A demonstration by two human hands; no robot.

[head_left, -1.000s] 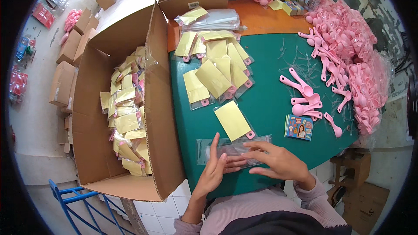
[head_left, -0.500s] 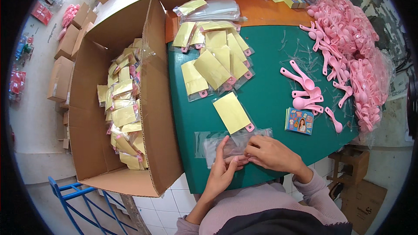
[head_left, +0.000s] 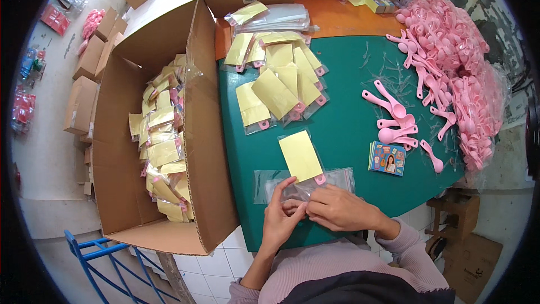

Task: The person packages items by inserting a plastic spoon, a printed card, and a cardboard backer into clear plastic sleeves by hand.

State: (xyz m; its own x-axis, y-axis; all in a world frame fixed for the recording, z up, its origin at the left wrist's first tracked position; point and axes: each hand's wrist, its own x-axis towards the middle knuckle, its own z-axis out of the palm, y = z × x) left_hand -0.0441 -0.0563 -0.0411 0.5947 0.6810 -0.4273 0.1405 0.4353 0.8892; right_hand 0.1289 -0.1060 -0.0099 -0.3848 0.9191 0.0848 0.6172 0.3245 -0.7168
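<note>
At the near edge of the green table, my left hand [head_left: 282,214] and my right hand [head_left: 340,208] meet, fingertips closed on the near end of a clear plastic bag. Inside this bag lies a pale yellow card [head_left: 301,156], with the pink end of a spoon handle [head_left: 320,179] showing at its corner. My left index finger rests by the card's lower edge. Beneath the bag and my hands lie flat empty plastic bags [head_left: 341,178]. The exact pinch is partly hidden by my fingers.
Filled bags with yellow cards [head_left: 275,90] lie farther up the table; more fill the cardboard box [head_left: 216,135] at left. Pink measuring spoons [head_left: 398,130], a stack of printed cards [head_left: 387,159] and a large spoon heap [head_left: 450,34] are at right.
The bag with the yellow card has come nearer to me and turned slightly more upright. My left hand's fingers have curled in toward my right hand.
</note>
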